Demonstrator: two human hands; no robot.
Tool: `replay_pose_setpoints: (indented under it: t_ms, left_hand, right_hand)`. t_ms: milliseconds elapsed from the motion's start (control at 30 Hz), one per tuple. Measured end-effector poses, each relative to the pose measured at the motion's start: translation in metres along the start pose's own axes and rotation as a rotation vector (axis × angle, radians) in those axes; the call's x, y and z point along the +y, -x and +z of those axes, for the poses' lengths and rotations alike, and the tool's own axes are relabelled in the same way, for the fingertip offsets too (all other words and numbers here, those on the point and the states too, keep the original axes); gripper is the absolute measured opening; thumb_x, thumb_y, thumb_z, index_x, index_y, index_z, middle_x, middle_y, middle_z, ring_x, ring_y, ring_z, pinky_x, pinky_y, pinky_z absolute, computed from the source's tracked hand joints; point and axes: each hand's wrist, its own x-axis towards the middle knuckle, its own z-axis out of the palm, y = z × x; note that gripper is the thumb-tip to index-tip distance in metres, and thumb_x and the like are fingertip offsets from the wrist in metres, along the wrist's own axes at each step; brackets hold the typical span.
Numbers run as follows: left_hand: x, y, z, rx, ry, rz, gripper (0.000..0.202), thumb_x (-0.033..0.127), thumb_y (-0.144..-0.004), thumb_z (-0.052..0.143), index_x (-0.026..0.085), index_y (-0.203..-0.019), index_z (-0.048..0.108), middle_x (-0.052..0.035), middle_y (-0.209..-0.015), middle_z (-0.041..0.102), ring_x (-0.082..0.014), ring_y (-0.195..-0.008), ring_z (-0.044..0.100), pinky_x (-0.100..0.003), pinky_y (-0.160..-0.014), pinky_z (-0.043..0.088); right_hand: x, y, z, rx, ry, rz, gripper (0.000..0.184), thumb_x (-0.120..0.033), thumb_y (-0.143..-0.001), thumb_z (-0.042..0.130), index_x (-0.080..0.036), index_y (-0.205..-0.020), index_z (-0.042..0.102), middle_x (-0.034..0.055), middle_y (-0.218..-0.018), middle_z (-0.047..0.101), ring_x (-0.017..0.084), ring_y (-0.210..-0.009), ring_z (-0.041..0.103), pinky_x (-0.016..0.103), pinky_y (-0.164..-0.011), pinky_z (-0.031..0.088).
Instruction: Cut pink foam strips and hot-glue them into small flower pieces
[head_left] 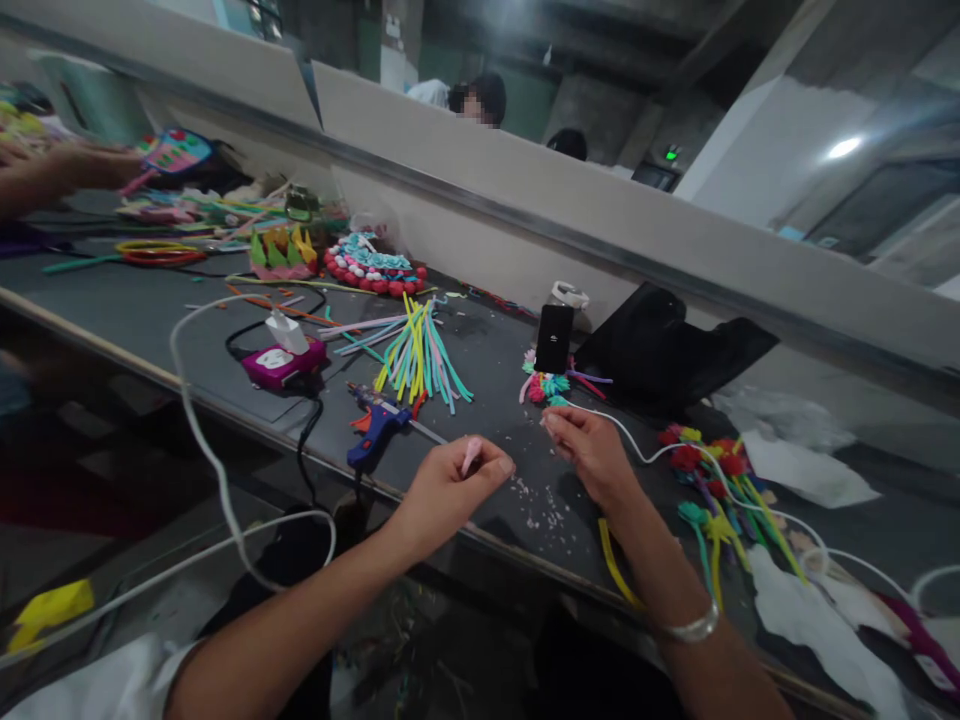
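Note:
My left hand (454, 492) is closed on a short, pale pink piece (471, 456), probably a bent pipe cleaner, whose rounded end sticks up above the fingers. To its right, my right hand (596, 455) is pinched, with a tiny pale bit at the fingertips too small to make out. Small pale scraps (547, 515) lie on the dark tabletop (502, 385) between the hands. Left of my left hand rests a blue glue gun (381, 425) with a glue stick in its back. Beyond it lies a fanned bundle of yellow, green and lilac pipe cleaners (420, 355).
A phone (555, 338) leans upright behind small pompom flowers (545, 385). Finished pipe-cleaner flowers (709, 470) lie at right near a white cable (780, 510). A magenta power strip (281, 362) sits left. Another person's arm (67, 170) holds a colourful piece (176, 150) far left.

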Motion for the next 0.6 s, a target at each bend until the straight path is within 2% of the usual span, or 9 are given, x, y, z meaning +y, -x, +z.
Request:
replay_pose_setpoints:
  t_ms: [33, 100, 133, 200, 300, 400, 533, 600]
  left_hand:
    - [-0.002, -0.002, 0.005, -0.018, 0.02, -0.012, 0.021, 0.036, -0.081, 0.06, 0.017, -0.079, 0.069, -0.0008, -0.072, 0.062, -0.0131, -0.067, 0.052, -0.022, -0.061, 0.038]
    - [-0.009, -0.007, 0.017, -0.025, 0.03, -0.033, 0.021, 0.035, -0.08, 0.061, 0.017, -0.087, 0.069, -0.0016, -0.076, 0.063, -0.0139, -0.071, 0.054, -0.022, -0.064, 0.04]
    - [-0.013, -0.009, 0.024, -0.021, 0.026, -0.042, 0.022, 0.035, -0.079, 0.062, 0.017, -0.09, 0.069, -0.0017, -0.077, 0.064, -0.0143, -0.072, 0.054, -0.023, -0.065, 0.04]
    - [-0.019, -0.012, 0.037, -0.043, 0.026, -0.029, 0.022, 0.034, -0.079, 0.062, 0.016, -0.09, 0.069, -0.0018, -0.077, 0.063, -0.0148, -0.072, 0.055, -0.024, -0.066, 0.041]
    - [-0.024, -0.011, 0.054, -0.091, 0.035, -0.014, 0.018, 0.032, -0.079, 0.06, 0.015, -0.081, 0.067, -0.0008, -0.072, 0.061, -0.0135, -0.069, 0.053, -0.023, -0.064, 0.039]
    - [-0.025, -0.008, 0.065, -0.086, 0.056, -0.047, 0.019, 0.032, -0.075, 0.063, 0.014, -0.071, 0.063, 0.002, -0.063, 0.054, -0.0104, -0.06, 0.047, -0.022, -0.056, 0.035]
    - [-0.024, -0.003, 0.072, -0.113, 0.198, -0.192, 0.021, 0.034, -0.072, 0.067, 0.015, -0.069, 0.059, 0.0072, -0.052, 0.043, -0.0054, -0.044, 0.034, -0.019, -0.044, 0.024]
    - [-0.024, -0.002, 0.073, -0.143, 0.316, -0.299, 0.021, 0.033, -0.07, 0.068, 0.016, -0.069, 0.057, 0.0095, -0.048, 0.036, -0.0037, -0.039, 0.026, -0.019, -0.039, 0.017]
  right_hand:
    - [-0.007, 0.014, 0.0, -0.004, -0.112, 0.026, 0.043, -0.047, -0.09, 0.045, -0.013, -0.109, 0.063, 0.0039, -0.081, 0.065, 0.012, -0.062, 0.055, 0.021, -0.05, 0.04]
    - [-0.018, 0.039, 0.0, -0.034, -0.717, 0.209, 0.037, -0.044, -0.078, 0.066, -0.014, -0.099, 0.067, 0.0028, -0.08, 0.063, 0.01, -0.062, 0.052, 0.019, -0.047, 0.034]
    - [-0.023, 0.05, 0.0, -0.04, -0.898, 0.28, 0.034, -0.042, -0.072, 0.073, -0.015, -0.094, 0.069, 0.001, -0.076, 0.061, 0.009, -0.061, 0.05, 0.018, -0.047, 0.033]
    - [-0.029, 0.067, 0.0, -0.045, -1.08, 0.357, 0.03, -0.037, -0.067, 0.078, -0.016, -0.087, 0.07, -0.0015, -0.07, 0.057, 0.008, -0.059, 0.046, 0.017, -0.047, 0.03]
    - [-0.029, 0.084, -0.001, 0.011, -1.09, 0.373, 0.027, -0.035, -0.067, 0.078, -0.016, -0.084, 0.072, -0.0025, -0.066, 0.053, 0.007, -0.056, 0.042, 0.017, -0.044, 0.026]
    - [-0.023, 0.094, -0.001, 0.07, -1.054, 0.402, 0.028, -0.037, -0.065, 0.078, -0.016, -0.083, 0.072, -0.0027, -0.063, 0.053, 0.007, -0.054, 0.041, 0.019, -0.044, 0.026]
    - [-0.013, 0.1, -0.002, 0.057, -1.041, 0.404, 0.029, -0.039, -0.065, 0.077, -0.016, -0.082, 0.072, -0.0029, -0.062, 0.055, 0.008, -0.053, 0.042, 0.019, -0.043, 0.027]
    - [-0.005, 0.1, -0.003, 0.078, -0.952, 0.394, 0.029, -0.04, -0.068, 0.074, -0.017, -0.086, 0.072, -0.0023, -0.063, 0.057, 0.008, -0.052, 0.043, 0.02, -0.044, 0.029]
